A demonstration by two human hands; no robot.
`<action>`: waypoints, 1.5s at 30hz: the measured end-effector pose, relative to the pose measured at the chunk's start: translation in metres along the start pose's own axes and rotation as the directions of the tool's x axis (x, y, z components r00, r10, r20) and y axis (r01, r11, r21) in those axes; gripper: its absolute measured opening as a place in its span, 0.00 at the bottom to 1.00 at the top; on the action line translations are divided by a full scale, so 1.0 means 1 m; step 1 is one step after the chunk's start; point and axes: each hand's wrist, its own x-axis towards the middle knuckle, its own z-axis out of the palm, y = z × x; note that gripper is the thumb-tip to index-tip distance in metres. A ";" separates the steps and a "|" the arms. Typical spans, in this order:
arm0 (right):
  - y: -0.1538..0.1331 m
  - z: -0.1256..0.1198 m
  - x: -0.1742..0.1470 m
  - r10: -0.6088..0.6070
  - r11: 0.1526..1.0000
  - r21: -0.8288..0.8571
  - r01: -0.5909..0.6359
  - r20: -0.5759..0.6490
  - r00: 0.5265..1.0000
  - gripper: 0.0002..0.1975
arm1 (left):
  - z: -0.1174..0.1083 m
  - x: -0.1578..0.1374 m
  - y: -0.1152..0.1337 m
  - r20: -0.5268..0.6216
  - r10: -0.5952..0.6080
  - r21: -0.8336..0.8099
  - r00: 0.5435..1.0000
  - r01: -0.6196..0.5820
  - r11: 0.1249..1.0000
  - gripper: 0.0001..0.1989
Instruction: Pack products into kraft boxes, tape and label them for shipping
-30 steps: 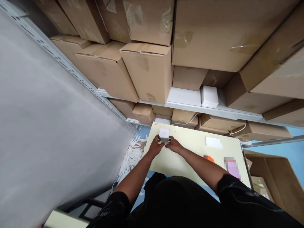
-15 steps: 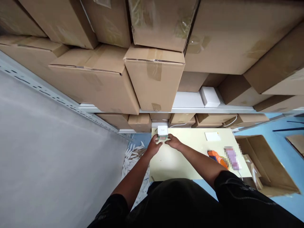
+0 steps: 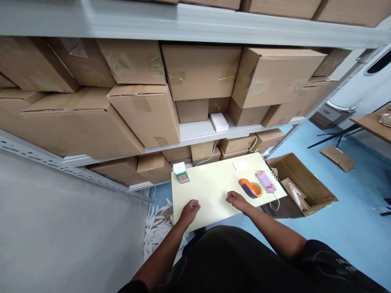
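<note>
My left hand (image 3: 190, 211) hovers over the near left part of the pale yellow table (image 3: 210, 191), its fingers loosely curled and nothing seen in them. Across from it, my right hand (image 3: 236, 200) is half curled too, holding nothing that I can see. A small white box (image 3: 179, 167) stands at the table's far left corner, against a green-and-white box (image 3: 182, 178); whether they are one stack is hard to tell. Both hands are apart from these boxes. To the right of my right hand lies an orange and blue tape dispenser (image 3: 250, 188).
A white sheet (image 3: 240, 165) and a blurred purple object (image 3: 265, 181) lie on the table. Shelves (image 3: 198, 135) full of cardboard boxes rise behind. An open carton (image 3: 317, 195) stands right on the floor; white scraps (image 3: 155, 230) lie at left.
Both hands have let go of the small boxes and drawn back toward my body, moving apart. The boxes stay at the far left corner. My view has turned right.
</note>
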 end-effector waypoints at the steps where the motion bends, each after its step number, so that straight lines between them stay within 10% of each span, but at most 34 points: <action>1: 0.011 -0.013 -0.009 0.001 0.999 0.045 0.000 -0.014 1.000 0.17 | 0.011 -0.006 0.007 -0.002 0.027 -0.006 1.000 -0.027 1.000 0.17; 11: 0.063 -0.126 -0.081 -0.100 0.972 0.206 0.112 -0.067 0.993 0.17 | 0.121 -0.101 0.048 -0.251 0.108 -0.136 0.962 -0.145 0.980 0.21; 20: 0.066 -0.123 -0.144 -0.204 0.950 0.252 0.182 0.060 0.977 0.20 | 0.151 -0.235 0.019 -0.424 0.066 -0.186 0.903 -0.158 0.970 0.20; 32: 0.062 0.004 -0.218 -0.260 0.963 0.161 0.214 0.361 0.896 0.20 | 0.148 -0.437 -0.064 -0.673 -0.123 -0.248 0.730 -0.065 0.967 0.15; 45: 0.024 0.175 -0.284 -0.187 0.887 -0.012 0.463 0.906 0.381 0.23 | 0.223 -0.556 -0.091 -0.856 -0.464 -0.496 0.228 -0.106 0.862 0.13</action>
